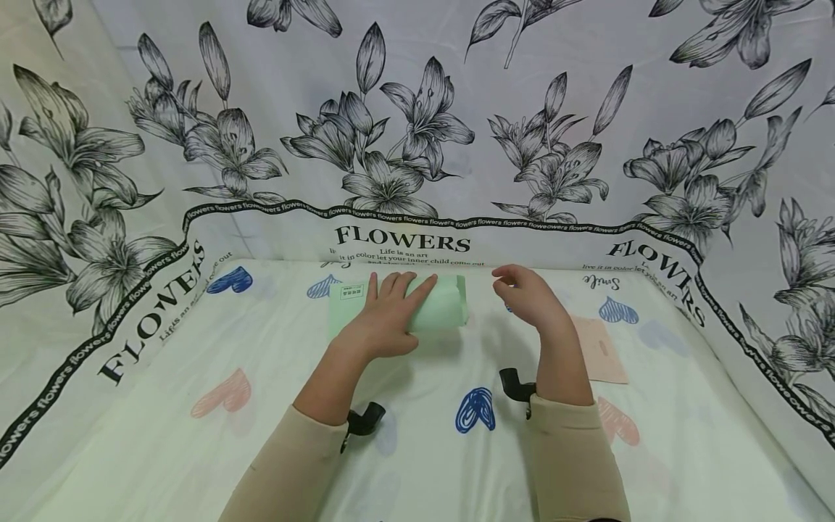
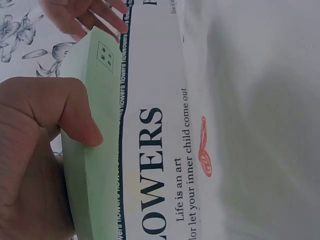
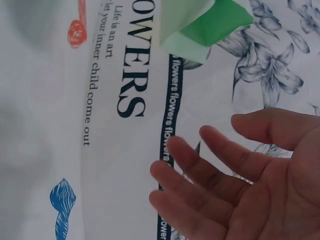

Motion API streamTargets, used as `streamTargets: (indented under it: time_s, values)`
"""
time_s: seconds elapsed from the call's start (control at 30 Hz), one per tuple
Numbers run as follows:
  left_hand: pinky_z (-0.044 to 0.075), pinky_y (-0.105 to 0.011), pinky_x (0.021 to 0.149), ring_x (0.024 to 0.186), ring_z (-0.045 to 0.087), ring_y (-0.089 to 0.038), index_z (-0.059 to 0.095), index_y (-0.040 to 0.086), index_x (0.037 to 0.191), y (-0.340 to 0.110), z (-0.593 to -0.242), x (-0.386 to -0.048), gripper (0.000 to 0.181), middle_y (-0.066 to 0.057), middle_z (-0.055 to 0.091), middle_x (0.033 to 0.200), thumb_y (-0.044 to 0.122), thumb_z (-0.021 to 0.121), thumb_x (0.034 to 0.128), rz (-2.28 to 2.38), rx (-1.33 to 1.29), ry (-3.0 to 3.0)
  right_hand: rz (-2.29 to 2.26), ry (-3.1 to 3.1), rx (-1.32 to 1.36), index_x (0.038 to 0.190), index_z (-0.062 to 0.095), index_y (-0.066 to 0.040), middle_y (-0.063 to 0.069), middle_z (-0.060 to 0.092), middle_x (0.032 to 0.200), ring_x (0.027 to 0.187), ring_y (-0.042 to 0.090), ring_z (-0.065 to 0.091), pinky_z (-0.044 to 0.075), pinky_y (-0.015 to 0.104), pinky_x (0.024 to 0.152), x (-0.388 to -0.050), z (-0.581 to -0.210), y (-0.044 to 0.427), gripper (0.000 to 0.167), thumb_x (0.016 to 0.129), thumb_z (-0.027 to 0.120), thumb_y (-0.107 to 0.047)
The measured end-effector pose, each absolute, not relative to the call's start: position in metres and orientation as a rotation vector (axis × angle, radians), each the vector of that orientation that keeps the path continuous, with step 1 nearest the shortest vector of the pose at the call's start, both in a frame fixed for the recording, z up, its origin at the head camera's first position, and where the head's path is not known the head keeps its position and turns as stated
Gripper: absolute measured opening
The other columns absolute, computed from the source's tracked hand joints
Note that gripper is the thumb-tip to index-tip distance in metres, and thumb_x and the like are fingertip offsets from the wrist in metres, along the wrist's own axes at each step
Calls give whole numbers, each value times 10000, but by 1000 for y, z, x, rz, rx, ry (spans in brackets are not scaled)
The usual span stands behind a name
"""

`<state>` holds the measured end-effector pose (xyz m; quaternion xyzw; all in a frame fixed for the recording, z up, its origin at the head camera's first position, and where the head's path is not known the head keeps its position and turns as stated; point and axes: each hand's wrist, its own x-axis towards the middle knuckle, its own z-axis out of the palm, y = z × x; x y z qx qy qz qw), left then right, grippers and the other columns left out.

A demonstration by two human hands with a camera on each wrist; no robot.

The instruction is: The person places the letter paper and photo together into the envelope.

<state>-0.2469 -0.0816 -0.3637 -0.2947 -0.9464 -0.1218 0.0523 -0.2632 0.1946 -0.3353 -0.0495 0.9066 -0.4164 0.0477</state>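
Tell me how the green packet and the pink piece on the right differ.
Colour: the green packet is pale green, the pink piece pale pink. Shape: the packet has visible thickness; the pink piece looks flat. Contact: the left hand is on the packet, while the right forearm partly hides the pink piece. Both are pale and look like paper.
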Motion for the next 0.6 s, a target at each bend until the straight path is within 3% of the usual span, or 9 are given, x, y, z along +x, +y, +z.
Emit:
streamTargets:
  time_s: [0.6]
  values:
    - [-54, -670, 1181, 1495, 176, -388, 193, 228, 1660, -82, -363, -246, 1011, -153, 244, 1617, 158, 691, 783, -388, -884, -2904, -812, 2865, 92, 1508, 405, 65, 311, 417, 1517, 1366, 491, 426, 393, 605, 1083, -264, -346, 228, 589, 1042, 499, -283]
